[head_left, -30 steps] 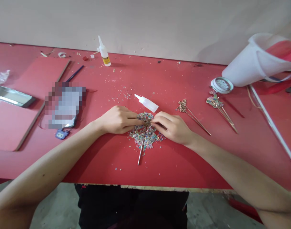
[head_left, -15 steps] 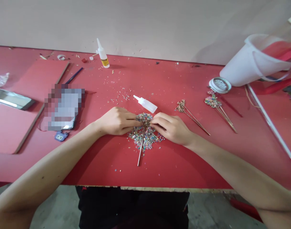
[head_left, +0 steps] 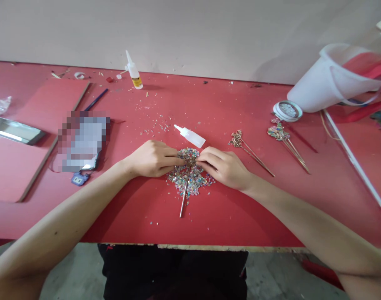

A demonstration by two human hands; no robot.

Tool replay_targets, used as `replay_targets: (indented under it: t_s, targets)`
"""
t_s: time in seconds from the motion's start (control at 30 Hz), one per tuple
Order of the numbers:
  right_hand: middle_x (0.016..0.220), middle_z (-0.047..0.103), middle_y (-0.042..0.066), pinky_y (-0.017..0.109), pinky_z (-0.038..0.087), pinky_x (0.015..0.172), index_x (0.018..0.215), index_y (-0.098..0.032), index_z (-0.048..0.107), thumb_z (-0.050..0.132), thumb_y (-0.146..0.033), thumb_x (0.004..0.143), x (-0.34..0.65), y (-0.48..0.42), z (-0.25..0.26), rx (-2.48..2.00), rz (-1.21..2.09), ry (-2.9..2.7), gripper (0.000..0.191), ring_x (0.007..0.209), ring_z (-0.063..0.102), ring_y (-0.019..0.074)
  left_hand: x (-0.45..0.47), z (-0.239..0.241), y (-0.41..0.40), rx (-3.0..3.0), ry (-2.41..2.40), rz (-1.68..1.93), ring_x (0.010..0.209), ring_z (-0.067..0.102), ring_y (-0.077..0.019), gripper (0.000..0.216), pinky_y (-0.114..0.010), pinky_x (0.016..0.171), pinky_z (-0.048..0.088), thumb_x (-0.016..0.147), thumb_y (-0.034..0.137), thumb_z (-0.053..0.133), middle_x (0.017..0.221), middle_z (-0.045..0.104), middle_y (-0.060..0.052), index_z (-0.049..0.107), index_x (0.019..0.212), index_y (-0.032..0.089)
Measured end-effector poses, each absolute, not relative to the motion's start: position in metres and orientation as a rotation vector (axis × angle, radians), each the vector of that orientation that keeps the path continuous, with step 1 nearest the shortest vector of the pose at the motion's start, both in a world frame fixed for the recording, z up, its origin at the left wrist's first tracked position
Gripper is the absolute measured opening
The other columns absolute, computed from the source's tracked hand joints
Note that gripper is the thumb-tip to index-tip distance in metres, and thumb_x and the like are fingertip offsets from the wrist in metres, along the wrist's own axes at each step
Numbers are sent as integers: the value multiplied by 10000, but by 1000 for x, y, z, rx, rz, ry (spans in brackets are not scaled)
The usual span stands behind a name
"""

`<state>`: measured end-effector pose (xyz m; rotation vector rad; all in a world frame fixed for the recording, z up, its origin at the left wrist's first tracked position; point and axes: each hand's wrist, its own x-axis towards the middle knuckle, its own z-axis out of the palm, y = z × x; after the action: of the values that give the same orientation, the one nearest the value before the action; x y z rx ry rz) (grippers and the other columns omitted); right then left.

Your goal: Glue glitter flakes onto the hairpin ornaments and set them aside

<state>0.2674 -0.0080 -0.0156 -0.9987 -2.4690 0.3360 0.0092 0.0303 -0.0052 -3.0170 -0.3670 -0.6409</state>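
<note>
Between my two hands is a gold-coloured hairpin [head_left: 185, 191], its ornate head over a heap of small shiny multicoloured chips [head_left: 193, 183] and its stem pointing toward me. My left hand [head_left: 153, 159] grips the head from the left with closed fingers. From the right, my right hand [head_left: 225, 166] pinches the same head. The fingertips hide most of the ornament. Just behind the heap lies a white glue bottle [head_left: 193, 138] with a pointed nozzle. To the right rest a bare gold hairpin [head_left: 237, 139] and another hairpin [head_left: 279, 132] with coloured pieces on its head.
A second glue bottle [head_left: 135, 77] with a yellow label stands near the wall. A phone [head_left: 88, 143] and red boards [head_left: 21, 166] lie at the left. At the right are a round tub [head_left: 287, 111] of pale pieces and a tilted white bucket [head_left: 315, 83].
Both hands keep their hold on the hairpin's head with almost no movement. The view has shifted very slightly.
</note>
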Motion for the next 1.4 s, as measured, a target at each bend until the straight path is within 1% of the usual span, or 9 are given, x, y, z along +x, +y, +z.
replay_targets:
  t_s: [0.3, 0.63, 0.87, 1.13, 1.4]
  targets:
    - [896, 667, 41, 246, 453, 636, 954, -188, 630, 472, -268, 982, 267, -8, -17, -995, 355, -2465, 179, 760, 622, 126, 9, -6, 31, -3016, -377, -611, 562, 566, -95, 284, -255, 525, 392, 903, 160, 433, 723, 671, -15, 697, 998, 206]
    - [894, 670, 44, 244, 449, 626, 945, -176, 632, 476, -266, 980, 266, -8, -16, -1001, 344, -2465, 183, 756, 624, 126, 9, -5, 30, -3022, -377, -639, 551, 554, -101, 275, -262, 515, 387, 889, 143, 450, 717, 664, -15, 698, 994, 196]
    - [883, 671, 47, 249, 456, 633, 934, -178, 636, 483, -265, 976, 266, -8, -16, -1026, 363, -2450, 181, 752, 627, 130, 9, -4, 30, -3022, -388, -594, 560, 559, -100, 304, -260, 519, 395, 903, 158, 421, 716, 669, -21, 705, 999, 208]
    - [895, 672, 50, 249, 457, 640, 939, -169, 633, 485, -262, 976, 266, -8, -16, -1016, 368, -2451, 179, 764, 629, 133, 9, -6, 30, -3030, -366, -648, 543, 545, -105, 270, -277, 511, 373, 894, 145, 456, 725, 670, -17, 703, 998, 185]
    - [896, 670, 50, 248, 455, 643, 939, -170, 632, 473, -270, 981, 266, -8, -16, -1023, 386, -2456, 192, 768, 626, 133, 9, -5, 31, -3018, -371, -614, 553, 559, -97, 282, -266, 517, 383, 898, 153, 434, 724, 671, -15, 695, 997, 199]
